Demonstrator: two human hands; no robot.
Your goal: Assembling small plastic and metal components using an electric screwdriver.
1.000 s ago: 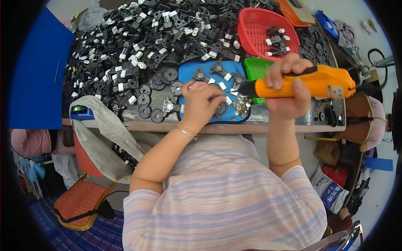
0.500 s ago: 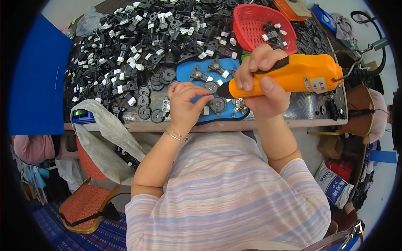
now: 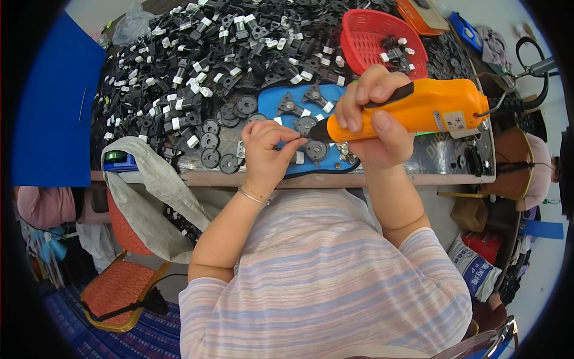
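Note:
My right hand (image 3: pixel 378 116) is wrapped round an orange electric screwdriver (image 3: pixel 439 103), held sideways with its black nose toward my left hand. A hook and wire join its back end at the right. My left hand (image 3: pixel 263 154) pinches thumb and fingertips together right by the nose's tip; whatever lies between them is too small to make out. Below the tools lies a blue mat (image 3: pixel 270 93). On it are a black wheel (image 3: pixel 315 151), another black wheel (image 3: pixel 307 125) beside the nose, two black brackets (image 3: pixel 289 106) with white tips, and small shiny metal pieces (image 3: pixel 344 153).
A large heap of black parts with white ends (image 3: pixel 197 72) covers the table's far left. Several black discs (image 3: pixel 210 141) sit left of my left hand. A red basket (image 3: pixel 359 45) holds a few brackets at the far right. Grey cloth (image 3: pixel 140 197) hangs over the near left edge.
The view has shifted slightly, so the table's things appear a little farther right. Both hands keep nearly the same pose, the screwdriver still in my right hand.

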